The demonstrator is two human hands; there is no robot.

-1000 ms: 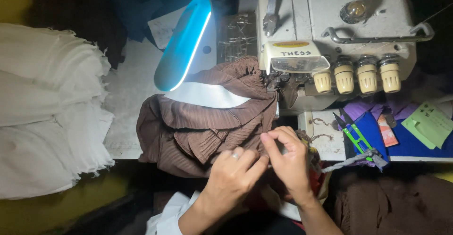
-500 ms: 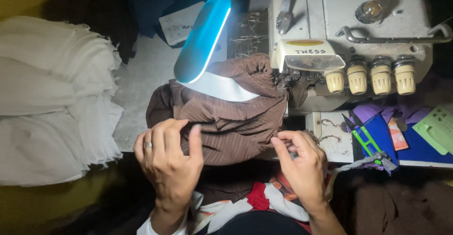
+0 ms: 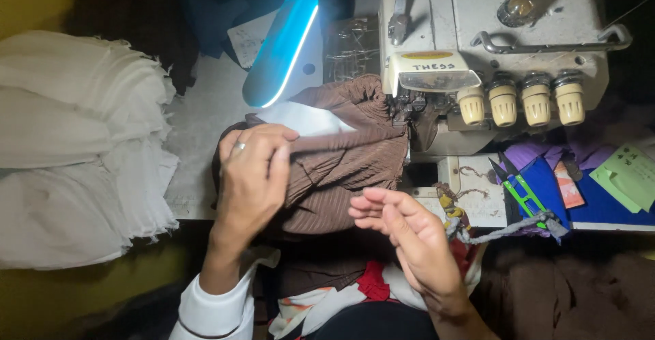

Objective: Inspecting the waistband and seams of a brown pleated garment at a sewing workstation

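A bunched brown ribbed cloth [image 3: 341, 169] lies on the work table in front of a white overlock sewing machine [image 3: 477, 46]. My left hand [image 3: 252, 176], with a ring on one finger, grips the cloth's upper left fold next to a white fabric piece [image 3: 303, 118]. My right hand [image 3: 409, 234] hovers just below the cloth's lower right edge, fingers spread and empty. The cloth's far end reaches under the machine's presser area [image 3: 409, 108].
A lit lamp head [image 3: 283, 43] hangs over the table. A tall stack of white fabric [image 3: 75, 149] fills the left side. Green-handled thread snips [image 3: 518, 190], blue and purple cloth pieces and a green paper [image 3: 628, 176] lie at the right, beside four beige knobs [image 3: 518, 101].
My left hand has moved up onto the cloth's upper left fold. My right hand has let go of the cloth and opened below it.
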